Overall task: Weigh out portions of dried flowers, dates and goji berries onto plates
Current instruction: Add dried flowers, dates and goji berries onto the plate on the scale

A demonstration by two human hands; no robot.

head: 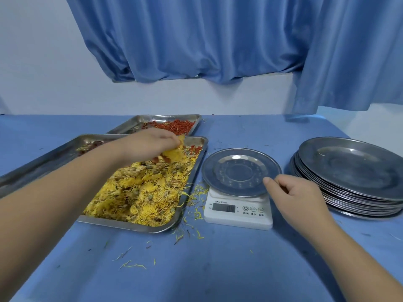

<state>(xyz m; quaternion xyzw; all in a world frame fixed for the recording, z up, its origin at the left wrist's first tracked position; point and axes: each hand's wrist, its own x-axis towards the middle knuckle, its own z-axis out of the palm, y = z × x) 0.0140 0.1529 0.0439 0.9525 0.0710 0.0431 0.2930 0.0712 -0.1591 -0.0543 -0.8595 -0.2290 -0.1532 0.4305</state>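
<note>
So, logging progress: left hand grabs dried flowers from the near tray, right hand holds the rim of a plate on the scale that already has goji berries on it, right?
No: the head view shows the plate on the scale bare. The rest stands: the left hand grips dried flowers over the near tray, the right hand holds the plate's rim.

Illegible digits on scale display (224, 207); right side of plate stack (349, 171) beyond the edge.

Left hand (150, 144), arm outstretched, is being closed palm-down round dried flowers (174, 154). Right hand (292, 192) is being curled, thumb being laid on plate (208, 172) rim.
</note>
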